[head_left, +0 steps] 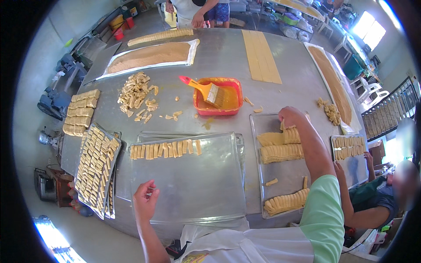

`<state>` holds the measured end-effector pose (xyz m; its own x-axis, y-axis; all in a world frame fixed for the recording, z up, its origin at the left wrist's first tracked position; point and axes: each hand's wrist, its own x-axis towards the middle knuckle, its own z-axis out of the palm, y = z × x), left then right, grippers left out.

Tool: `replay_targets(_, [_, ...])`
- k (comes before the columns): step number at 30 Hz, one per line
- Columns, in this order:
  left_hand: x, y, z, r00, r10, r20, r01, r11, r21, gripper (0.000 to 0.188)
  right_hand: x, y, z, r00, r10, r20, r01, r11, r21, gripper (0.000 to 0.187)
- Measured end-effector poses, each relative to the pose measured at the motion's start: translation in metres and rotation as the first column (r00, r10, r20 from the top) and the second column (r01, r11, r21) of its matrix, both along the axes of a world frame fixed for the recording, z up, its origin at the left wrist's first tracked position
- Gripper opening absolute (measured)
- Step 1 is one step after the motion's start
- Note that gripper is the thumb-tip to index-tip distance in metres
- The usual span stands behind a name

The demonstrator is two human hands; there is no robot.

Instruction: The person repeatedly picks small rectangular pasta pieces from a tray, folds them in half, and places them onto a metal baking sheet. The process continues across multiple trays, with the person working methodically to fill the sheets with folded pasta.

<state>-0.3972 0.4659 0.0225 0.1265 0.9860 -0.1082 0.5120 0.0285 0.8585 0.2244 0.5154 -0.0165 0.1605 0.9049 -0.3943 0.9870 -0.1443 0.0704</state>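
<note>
My right hand (pixel 293 116) reaches to the far end of a metal tray (pixel 258 179) on the right. Its fingers close around a dough strip (pixel 282 126) beside stacked rows of cut dough pieces (pixel 282 153); the fingertips are partly hidden. My left hand (pixel 146 200) hovers over the left edge of a middle baking tray (pixel 188 188), fingers loosely curled and apart, with nothing visible in them. A row of short dough strips (pixel 165 149) lies along that tray's far edge. Nearer me, the right tray holds another row of dough pieces (pixel 286 202).
Beyond the middle tray sits a red tub (pixel 218 112) with a brush (pixel 206 91) in it. A heap of dough scraps (pixel 135 91) lies to its left. Filled trays (pixel 97 168) are stacked at left. A co-worker's arm (pixel 344 193) is close on the right; another person (pixel 188 13) stands opposite.
</note>
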Motion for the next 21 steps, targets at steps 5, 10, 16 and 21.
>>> replay_targets(5, [-0.006, 0.011, 0.003, 0.999, -0.048, -0.005, 0.048, 0.998, 0.032, 0.035, -0.039, -0.005, 0.032, 0.996, 0.028, -0.087, -0.013, 0.986, 0.169, 0.033])
replay_targets(10, [0.004, 0.029, 0.008, 0.982, -0.191, 0.004, 0.191, 0.981, 0.016, 0.036, -0.153, -0.003, 0.068, 0.856, 0.370, -0.362, -0.147, 0.844, 0.515, 0.031])
replay_targets(16, [0.042, 0.056, -0.014, 0.838, -0.304, 0.454, 0.353, 0.935, -0.025, 0.039, -0.343, -0.013, 0.079, 0.488, 0.431, -0.759, -0.198, 0.902, 0.384, 0.034])
replay_targets(21, [0.028, 0.074, -0.034, 0.730, -0.091, 0.677, 0.429, 0.832, -0.351, 0.037, -0.414, -0.020, 0.042, 0.222, 0.160, -0.962, 0.327, 0.917, 0.227, 0.030])
